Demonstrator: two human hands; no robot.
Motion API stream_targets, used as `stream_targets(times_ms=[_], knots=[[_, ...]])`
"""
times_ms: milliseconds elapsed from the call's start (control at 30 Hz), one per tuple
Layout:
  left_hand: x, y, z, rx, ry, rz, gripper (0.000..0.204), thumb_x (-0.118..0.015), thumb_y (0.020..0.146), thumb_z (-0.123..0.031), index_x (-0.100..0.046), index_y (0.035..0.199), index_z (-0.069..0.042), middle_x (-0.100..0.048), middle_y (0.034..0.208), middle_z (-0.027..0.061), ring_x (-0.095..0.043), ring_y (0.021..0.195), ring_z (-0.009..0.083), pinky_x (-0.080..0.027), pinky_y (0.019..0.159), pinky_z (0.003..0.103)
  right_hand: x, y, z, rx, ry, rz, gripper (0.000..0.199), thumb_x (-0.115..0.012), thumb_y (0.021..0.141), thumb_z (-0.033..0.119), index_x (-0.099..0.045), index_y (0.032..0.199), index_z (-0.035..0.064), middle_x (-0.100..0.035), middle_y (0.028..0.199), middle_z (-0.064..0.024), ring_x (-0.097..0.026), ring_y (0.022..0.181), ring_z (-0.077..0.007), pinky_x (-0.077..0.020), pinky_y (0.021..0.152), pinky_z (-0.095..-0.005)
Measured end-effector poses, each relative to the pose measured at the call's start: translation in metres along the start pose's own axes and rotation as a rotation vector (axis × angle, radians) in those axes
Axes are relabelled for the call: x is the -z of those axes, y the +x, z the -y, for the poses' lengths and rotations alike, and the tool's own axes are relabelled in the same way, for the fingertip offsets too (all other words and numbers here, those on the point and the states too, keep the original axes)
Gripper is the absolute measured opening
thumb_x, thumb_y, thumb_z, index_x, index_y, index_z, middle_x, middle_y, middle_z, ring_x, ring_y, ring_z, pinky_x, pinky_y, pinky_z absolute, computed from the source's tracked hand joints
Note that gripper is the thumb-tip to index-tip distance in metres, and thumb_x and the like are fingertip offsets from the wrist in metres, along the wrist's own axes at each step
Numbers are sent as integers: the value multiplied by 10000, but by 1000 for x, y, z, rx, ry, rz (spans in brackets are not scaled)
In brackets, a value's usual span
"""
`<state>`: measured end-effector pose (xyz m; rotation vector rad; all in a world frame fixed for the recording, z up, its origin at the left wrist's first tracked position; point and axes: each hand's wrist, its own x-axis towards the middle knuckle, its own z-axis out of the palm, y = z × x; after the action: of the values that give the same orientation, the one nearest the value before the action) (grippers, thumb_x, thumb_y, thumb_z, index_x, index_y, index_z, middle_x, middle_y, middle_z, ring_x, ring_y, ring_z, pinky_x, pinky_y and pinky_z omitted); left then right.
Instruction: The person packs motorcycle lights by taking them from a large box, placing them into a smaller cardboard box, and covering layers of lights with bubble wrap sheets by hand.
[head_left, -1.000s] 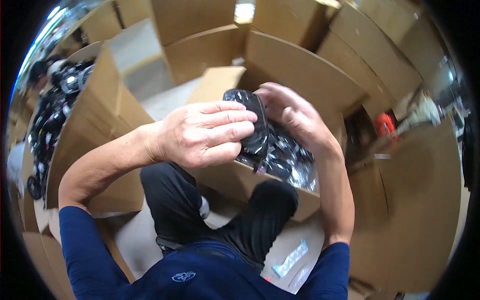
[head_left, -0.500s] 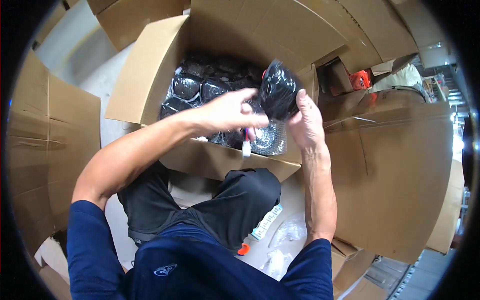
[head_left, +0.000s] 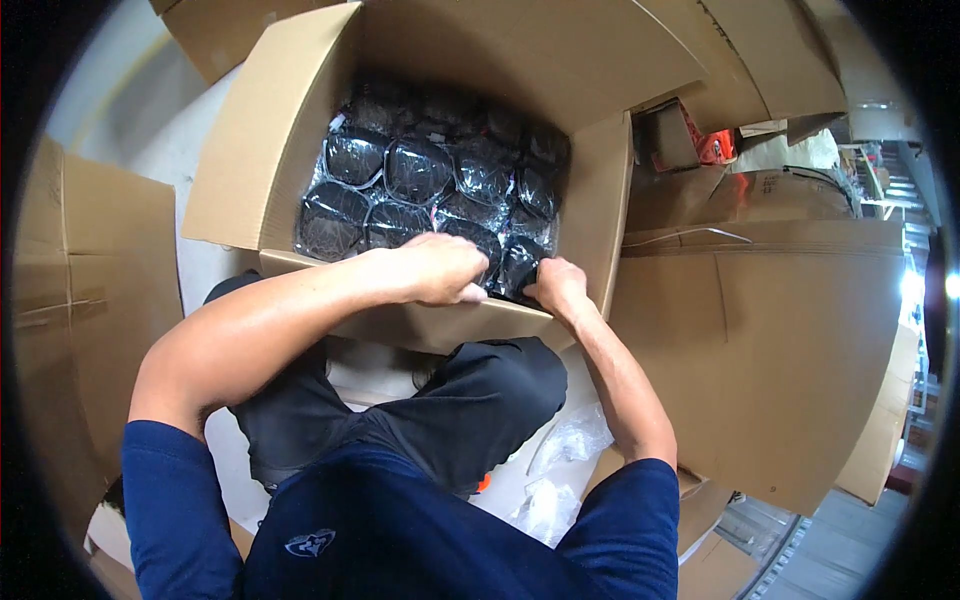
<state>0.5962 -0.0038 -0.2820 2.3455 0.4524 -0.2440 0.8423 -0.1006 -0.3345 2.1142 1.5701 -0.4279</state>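
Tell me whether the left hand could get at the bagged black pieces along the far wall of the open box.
Probably yes. The cardboard box stands open with its flaps folded out, and nothing covers the wrapped black pieces. The left hand is already inside at the near row, beside the right hand, so only a longer stretch forward seems needed.

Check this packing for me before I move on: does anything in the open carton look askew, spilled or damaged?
Nothing stands out. The bagged black items lie in even rows inside the cardboard carton; both hands, left hand and right hand, press one into the near row.
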Motion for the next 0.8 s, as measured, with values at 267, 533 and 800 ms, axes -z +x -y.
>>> stream_targets(times_ms=[267, 533, 800], knots=[[-25, -12, 8, 0, 107, 229, 271, -672, 918, -246, -658, 1073, -24, -716, 1031, 204, -686, 1007, 403, -536, 866, 498, 7, -75, -12, 134, 859, -653, 272, -690, 922, 169, -665, 1080, -51, -686, 1034, -227, -671, 985, -363, -533, 846, -416], [-12, -37, -21, 157, -109, 88, 312, -647, 942, -59, -630, 1249, -2, -710, 933, 174, -692, 887, 225, -530, 834, 368, -255, -216, 0, -343, 1024, -650, 333, -735, 875, 175, -672, 1141, -17, -629, 1218, -246, -605, 1122, -423, -490, 991, -455], [-29, -23, -38, 163, -103, 76, 313, -602, 940, 28, -586, 1252, 40, -661, 960, 118, -583, 919, 135, -479, 855, 295, -492, -349, -68, -1287, 728, -343, 690, -758, 840, 366, -556, 1372, -23, -443, 1467, -336, -409, 1389, -451, -314, 1177, -499]])
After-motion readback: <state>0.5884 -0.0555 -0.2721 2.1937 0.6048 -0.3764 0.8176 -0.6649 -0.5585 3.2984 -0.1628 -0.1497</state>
